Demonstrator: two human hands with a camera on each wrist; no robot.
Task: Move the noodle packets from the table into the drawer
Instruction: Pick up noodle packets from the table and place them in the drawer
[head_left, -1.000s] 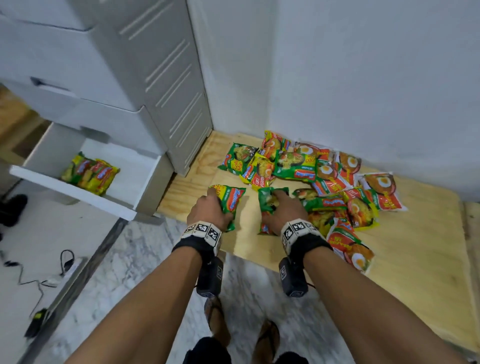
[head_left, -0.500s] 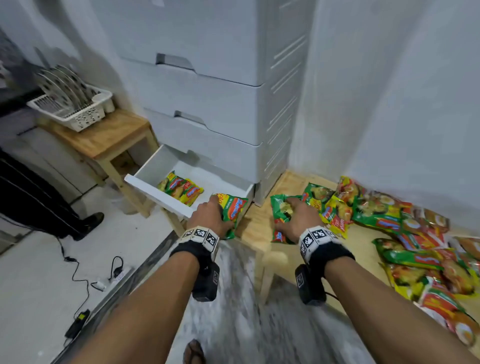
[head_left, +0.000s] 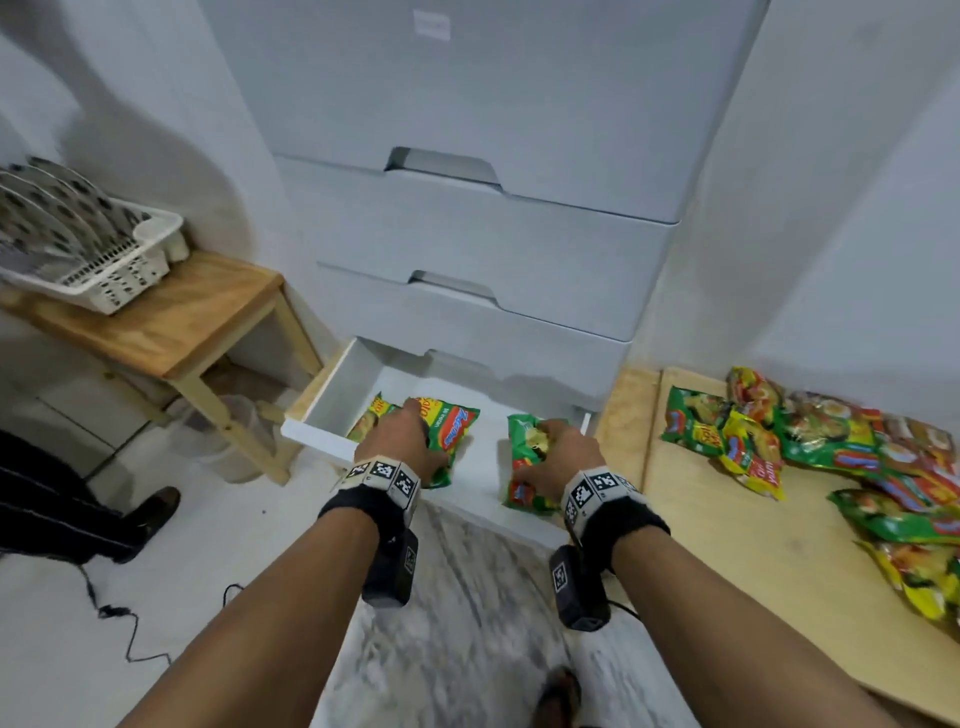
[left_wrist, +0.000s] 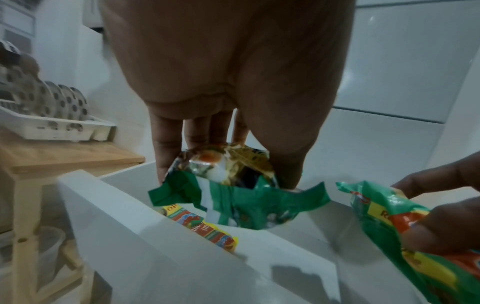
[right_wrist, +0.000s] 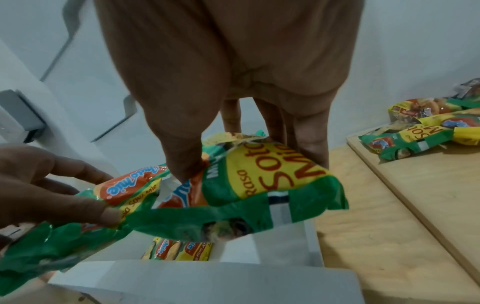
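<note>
Over the open white bottom drawer (head_left: 322, 400), each of my hands holds one green noodle packet. My left hand (head_left: 405, 441) grips a packet (head_left: 451, 436) from above, fingers and thumb pinching it (left_wrist: 233, 185). My right hand (head_left: 558, 457) grips a green and yellow packet (head_left: 524, 467), thumb on top and fingers behind (right_wrist: 259, 179). Yellow packets (head_left: 370, 418) lie in the drawer's left part (left_wrist: 205, 226). A pile of packets (head_left: 810, 457) lies on the low wooden table (head_left: 727, 561) at the right.
The drawer belongs to a grey drawer unit (head_left: 467, 234) against the wall. A small wooden side table (head_left: 171, 322) with a white dish rack (head_left: 104, 260) stands at the left. A person's dark shoe (head_left: 156, 509) and cables (head_left: 114, 618) lie on the floor at the left.
Both hands have carried their packets leftward from the wooden table to above the open drawer. The view has swung left with them.
</note>
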